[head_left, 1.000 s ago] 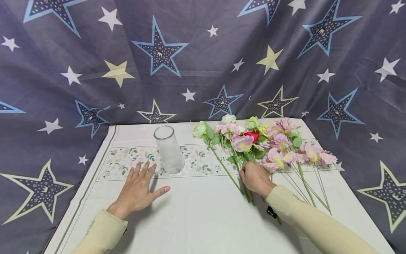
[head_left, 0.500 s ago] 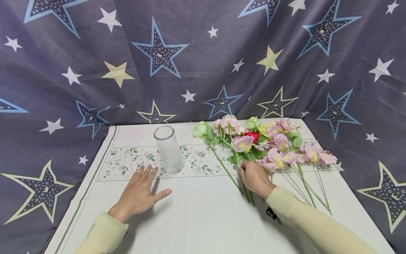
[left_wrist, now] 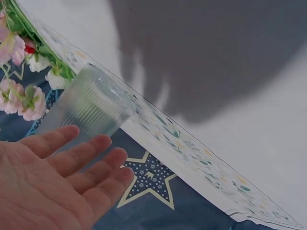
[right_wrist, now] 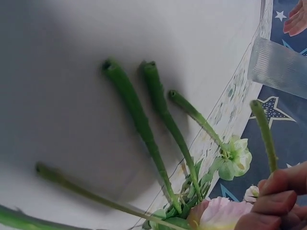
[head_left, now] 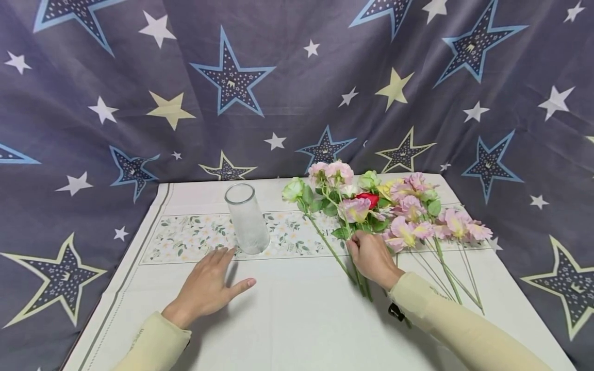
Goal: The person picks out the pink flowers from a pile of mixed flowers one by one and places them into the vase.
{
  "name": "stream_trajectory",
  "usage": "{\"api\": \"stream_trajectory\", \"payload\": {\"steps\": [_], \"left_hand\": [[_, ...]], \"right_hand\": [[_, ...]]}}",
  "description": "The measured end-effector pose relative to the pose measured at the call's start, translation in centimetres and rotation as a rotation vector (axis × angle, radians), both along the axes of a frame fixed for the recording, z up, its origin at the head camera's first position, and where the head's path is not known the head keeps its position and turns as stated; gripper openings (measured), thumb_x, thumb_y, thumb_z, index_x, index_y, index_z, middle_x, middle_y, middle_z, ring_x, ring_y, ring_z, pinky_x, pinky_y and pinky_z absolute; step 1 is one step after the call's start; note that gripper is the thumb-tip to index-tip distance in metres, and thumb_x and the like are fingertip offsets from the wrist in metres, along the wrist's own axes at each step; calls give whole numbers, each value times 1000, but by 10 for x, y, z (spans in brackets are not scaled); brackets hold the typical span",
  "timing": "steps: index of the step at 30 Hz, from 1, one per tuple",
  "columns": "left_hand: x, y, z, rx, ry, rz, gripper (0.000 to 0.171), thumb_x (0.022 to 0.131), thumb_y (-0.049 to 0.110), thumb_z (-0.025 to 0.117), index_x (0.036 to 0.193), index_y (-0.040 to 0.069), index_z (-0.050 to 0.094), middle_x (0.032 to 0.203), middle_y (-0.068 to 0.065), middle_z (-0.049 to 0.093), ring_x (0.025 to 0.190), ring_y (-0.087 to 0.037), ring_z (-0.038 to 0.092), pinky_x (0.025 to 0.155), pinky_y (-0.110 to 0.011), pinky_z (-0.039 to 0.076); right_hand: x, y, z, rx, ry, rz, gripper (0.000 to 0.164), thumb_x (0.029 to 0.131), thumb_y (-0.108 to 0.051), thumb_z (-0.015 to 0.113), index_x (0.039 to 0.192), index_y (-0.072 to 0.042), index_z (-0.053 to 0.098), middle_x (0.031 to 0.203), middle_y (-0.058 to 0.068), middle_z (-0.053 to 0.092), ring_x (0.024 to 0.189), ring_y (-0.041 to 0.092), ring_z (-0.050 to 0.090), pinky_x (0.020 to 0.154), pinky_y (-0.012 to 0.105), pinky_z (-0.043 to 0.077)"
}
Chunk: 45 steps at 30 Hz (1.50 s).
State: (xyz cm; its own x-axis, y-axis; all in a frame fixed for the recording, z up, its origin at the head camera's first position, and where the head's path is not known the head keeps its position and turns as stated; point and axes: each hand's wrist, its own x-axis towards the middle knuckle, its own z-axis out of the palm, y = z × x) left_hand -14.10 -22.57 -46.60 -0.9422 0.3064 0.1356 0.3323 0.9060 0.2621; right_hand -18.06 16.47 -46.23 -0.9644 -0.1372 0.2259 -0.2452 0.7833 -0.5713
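One pink flower (head_left: 339, 173) is lifting: its two blooms are standing higher than a moment ago, so it is separating from the other flowers (head_left: 410, 208), which are lying to the right of the ribbed glass vase (head_left: 249, 224). The right hand (head_left: 373, 258) is pinching its stem (right_wrist: 265, 136), well right of the vase; the left hand (head_left: 206, 288), fingers extended and holding nothing, is nearing the vase's near-left side.
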Motion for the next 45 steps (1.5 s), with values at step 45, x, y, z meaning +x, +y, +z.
{"api": "stream_trajectory", "payload": {"steps": [45], "left_hand": [[-22, 96, -7, 376, -191, -94, 82, 93, 70, 57, 150, 10, 52, 147, -9, 57, 137, -33, 51, 113, -52, 39]], "right_hand": [[19, -35, -4, -177, 183, 99, 14, 94, -4, 73, 85, -9, 64, 63, -8, 57, 49, 0, 46, 45, 23, 42]]}}
